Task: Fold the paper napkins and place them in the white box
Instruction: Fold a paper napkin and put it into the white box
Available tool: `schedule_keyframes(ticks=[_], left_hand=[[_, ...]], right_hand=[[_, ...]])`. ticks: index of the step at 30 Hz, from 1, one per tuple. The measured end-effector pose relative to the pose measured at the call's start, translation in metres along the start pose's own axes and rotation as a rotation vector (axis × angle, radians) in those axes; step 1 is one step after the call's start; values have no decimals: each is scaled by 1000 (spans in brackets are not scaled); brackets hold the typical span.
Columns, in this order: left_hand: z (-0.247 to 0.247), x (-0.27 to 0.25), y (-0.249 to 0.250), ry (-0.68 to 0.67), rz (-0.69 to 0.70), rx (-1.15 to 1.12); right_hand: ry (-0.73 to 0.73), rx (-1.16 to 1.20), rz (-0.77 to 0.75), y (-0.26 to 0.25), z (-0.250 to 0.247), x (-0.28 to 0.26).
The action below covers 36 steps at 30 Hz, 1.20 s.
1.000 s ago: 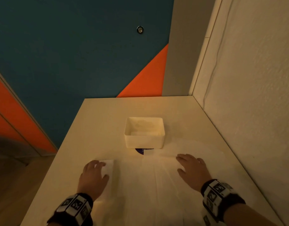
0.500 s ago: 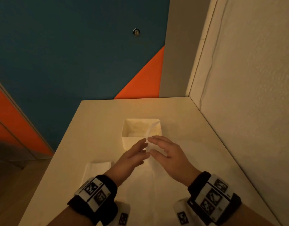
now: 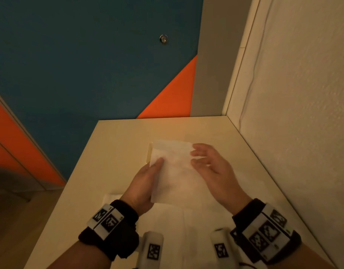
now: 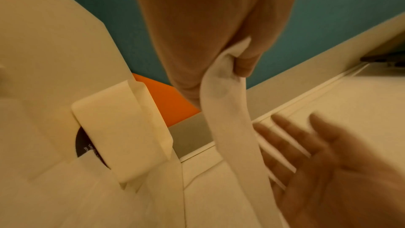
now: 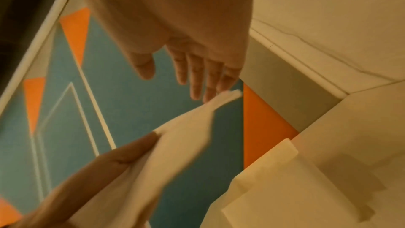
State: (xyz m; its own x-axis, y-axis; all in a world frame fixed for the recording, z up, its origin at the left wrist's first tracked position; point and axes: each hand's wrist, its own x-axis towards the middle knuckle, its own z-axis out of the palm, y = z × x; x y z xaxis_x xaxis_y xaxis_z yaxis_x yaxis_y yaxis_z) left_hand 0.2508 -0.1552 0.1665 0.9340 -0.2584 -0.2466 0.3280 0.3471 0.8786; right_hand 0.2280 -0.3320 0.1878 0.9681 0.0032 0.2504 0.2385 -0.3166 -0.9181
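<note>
In the head view, the left hand [image 3: 146, 183] is holding a thin white paper napkin [image 3: 175, 171] up above the pale cream table [image 3: 116, 144]. Its grip is pinching the left edge of the napkin between the thumb and the fingers. The right hand [image 3: 211, 167] is staying just beside the right edge of the napkin with its fingers straight and a little spread, so its grip is released and holding nothing. The napkin is hiding most of the small white rectangular box [image 3: 148, 155]; only the left wall of the box is showing behind it. A folded white napkin [image 3: 111, 197] is lying flat on the table near the left wrist, and more white paper sheets [image 3: 178, 230] are lying spread on the table under both hands.

In the left wrist view, the left hand [image 4: 210, 29] is pinching the napkin [image 4: 230, 119], which is hanging down from the fingers as a narrow strip. The white box [image 4: 122, 133] is standing on the table to the left, apart from the napkin. The right hand [image 4: 333, 166] is blurred, with its palm open.

In the right wrist view, the right hand [image 5: 186, 41] is stretching its fingers [image 5: 195, 75] out straight, and their tips are very near the upper corner of the napkin [image 5: 175, 145]; I cannot tell if they are touching it. The left hand [image 5: 94, 171] is gripping the lower part of the napkin. The white box [image 5: 285, 188] is standing on the table at the lower right.
</note>
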Motion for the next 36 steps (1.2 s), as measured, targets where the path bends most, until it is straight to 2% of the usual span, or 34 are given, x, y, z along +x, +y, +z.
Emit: schedule_keyframes(ticks=[2,3,6,8,12,17,21,25,29,33,36], left_hand=[[-1,-1,4,-7,-1,-63],[-1,-1,5,-5,-3,-91],[3,-1,8,-16,-3,-128],[7,-2,8,-34,-3,-136],[10,-3,6,-59,-9,-121],[8,-4,17,-69,130,78],[6,-4,28,-36,190,131],[7,-6,34,-17,198,152],[8,-10,41,-76,188,209],[7,-11,45,-85,119,191],[6,-12,44,-107,145,264]], right_hand=[[137,-33,100,6,-10,6],[149,-36,175,8,-15,8],[29,40,348,10,-24,9],[-65,198,382,7,-25,8],[-73,451,324,5,-25,7],[-55,511,300,5,-33,11],[-55,568,275,1,-38,14],[-56,581,253,-1,-39,13],[-100,587,215,-5,-41,15],[-141,525,211,-7,-46,16],[-115,477,225,-8,-45,16]])
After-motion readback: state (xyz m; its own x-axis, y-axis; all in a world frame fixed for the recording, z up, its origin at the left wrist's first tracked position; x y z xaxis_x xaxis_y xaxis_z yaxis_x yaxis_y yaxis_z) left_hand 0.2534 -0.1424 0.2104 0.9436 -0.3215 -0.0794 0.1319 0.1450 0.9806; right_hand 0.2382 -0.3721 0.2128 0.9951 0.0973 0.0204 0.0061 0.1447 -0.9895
